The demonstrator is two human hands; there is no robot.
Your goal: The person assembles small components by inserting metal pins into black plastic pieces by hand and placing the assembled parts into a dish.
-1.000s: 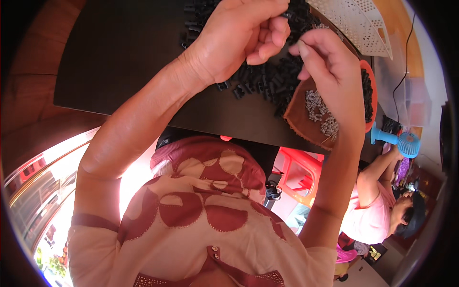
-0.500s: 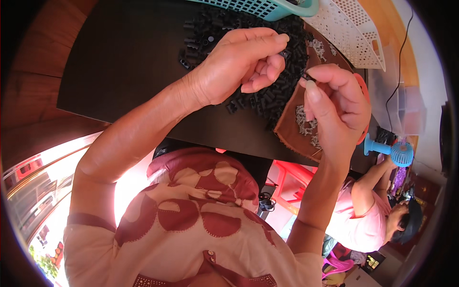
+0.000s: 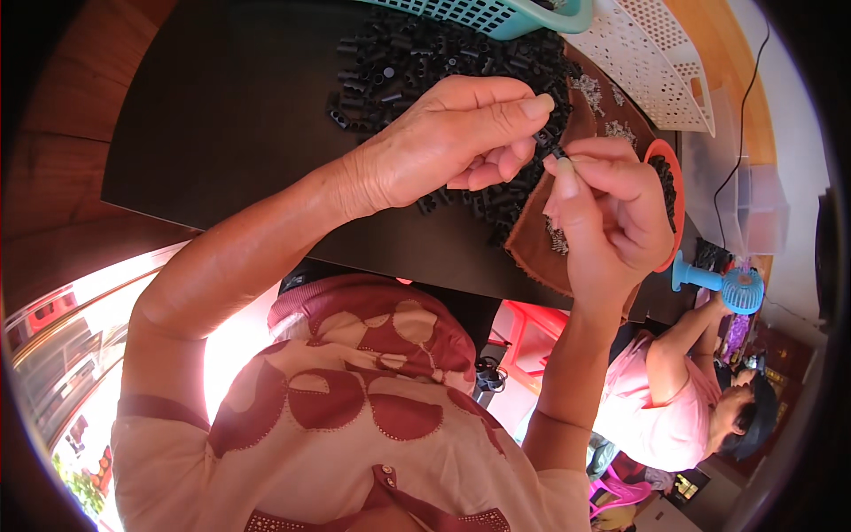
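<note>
Black piece (image 3: 554, 150): largely covered by fingers (image 3: 569, 184), form indeterminable. Teal basket (image 3: 530, 25): cut off at top. Silver parts (image 3: 558, 239): partly behind right hand (image 3: 620, 213).

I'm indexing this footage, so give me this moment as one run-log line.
left hand: fingers holding small black part | right hand: fingers at its end, grip unclear | nearby: black parts pile, brown cloth, orange bowl
</note>
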